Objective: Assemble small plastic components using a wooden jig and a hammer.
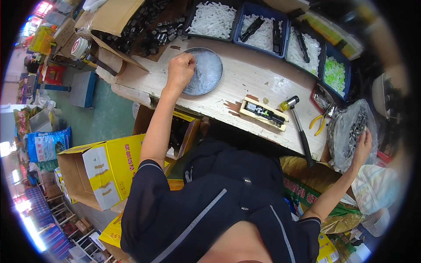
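My left hand (pixel 180 70) hangs over the left rim of a round metal dish (pixel 209 90) that holds many small clear pieces. Its fingertips are pinched together, and what they hold, if anything, is hidden. Far to the right, my right hand (pixel 362 147) reaches into a clear plastic bag (pixel 340 161) of small dark metal parts (pixel 358 125). Its fingers are drawn together at the parts, and anything between them is too small to make out. Between my hands, a black assembly with a light green bit (pixel 265 113) lies in a cream-coloured block-like holder (pixel 246 109).
A hammer (pixel 299 127) lies right of the holder, its handle over the table edge. Yellow-handled pliers (pixel 316 125) and a red box (pixel 322 97) lie beside the bag. Bins of white pieces (pixel 212 19) and green pieces (pixel 334 74) line the back. Black parts (pixel 164 33) are heaped at back left.
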A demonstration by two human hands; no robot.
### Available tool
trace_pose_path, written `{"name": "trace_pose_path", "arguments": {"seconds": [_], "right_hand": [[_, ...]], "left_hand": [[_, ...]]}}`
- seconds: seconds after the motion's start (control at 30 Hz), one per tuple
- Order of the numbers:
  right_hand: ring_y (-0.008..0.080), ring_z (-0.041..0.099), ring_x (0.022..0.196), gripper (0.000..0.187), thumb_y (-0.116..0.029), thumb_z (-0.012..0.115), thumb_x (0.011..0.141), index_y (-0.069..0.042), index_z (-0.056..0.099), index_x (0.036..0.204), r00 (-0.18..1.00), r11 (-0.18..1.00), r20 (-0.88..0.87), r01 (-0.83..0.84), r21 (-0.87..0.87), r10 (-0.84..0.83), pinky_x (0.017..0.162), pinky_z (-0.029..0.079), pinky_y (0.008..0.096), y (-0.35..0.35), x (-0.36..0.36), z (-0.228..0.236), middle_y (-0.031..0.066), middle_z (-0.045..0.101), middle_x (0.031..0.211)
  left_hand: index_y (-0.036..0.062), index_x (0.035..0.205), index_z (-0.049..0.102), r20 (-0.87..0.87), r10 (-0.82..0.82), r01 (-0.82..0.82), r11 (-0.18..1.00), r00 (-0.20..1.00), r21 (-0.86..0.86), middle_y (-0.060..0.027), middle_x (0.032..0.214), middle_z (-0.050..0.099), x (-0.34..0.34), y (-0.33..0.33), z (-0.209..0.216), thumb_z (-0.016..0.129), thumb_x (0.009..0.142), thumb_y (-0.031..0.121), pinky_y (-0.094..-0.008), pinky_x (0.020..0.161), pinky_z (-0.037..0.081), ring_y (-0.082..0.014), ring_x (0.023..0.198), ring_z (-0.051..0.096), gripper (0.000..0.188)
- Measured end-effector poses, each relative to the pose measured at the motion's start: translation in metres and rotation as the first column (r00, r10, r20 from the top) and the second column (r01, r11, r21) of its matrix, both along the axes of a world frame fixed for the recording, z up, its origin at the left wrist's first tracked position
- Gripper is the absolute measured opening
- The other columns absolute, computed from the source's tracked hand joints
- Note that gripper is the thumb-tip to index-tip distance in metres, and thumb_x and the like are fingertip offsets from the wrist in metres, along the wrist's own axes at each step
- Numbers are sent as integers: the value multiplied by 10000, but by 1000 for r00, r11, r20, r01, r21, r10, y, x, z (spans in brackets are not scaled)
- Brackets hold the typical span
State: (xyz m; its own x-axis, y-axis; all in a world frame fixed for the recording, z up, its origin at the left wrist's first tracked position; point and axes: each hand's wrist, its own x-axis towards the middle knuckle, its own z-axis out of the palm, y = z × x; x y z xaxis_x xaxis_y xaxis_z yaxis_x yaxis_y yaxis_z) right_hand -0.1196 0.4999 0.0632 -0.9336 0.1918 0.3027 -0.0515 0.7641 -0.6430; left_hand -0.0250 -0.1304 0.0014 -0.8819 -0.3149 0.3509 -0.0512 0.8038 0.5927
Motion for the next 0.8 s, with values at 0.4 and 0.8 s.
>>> {"name": "trace_pose_path", "arguments": {"seconds": [0.4, 0.8], "right_hand": [[87, 516, 840, 176, 23, 630, 748, -17, 592, 916, 767, 619, -13, -527, -583, 641, 752, 403, 201, -246, 50, 18, 18, 563, 905], [163, 593, 806, 116, 4, 669, 714, -19, 600, 804, 668, 500, -222, -701, -508, 710, 738, 447, 257, -295, 63, -1, 77, 623, 851]], "left_hand": [[-8, 846, 646, -166, -175, 239, 609, 971, 756, -6, 774, 554, 24, 72, 47, 639, 741, -42, -173, 577, 426, -55, 656, 521, 111], [-6, 821, 653, -256, -399, 468, 649, 881, 600, -55, 787, 609, 14, 140, 52, 676, 699, -30, -222, 625, 459, -109, 701, 570, 126]]}}
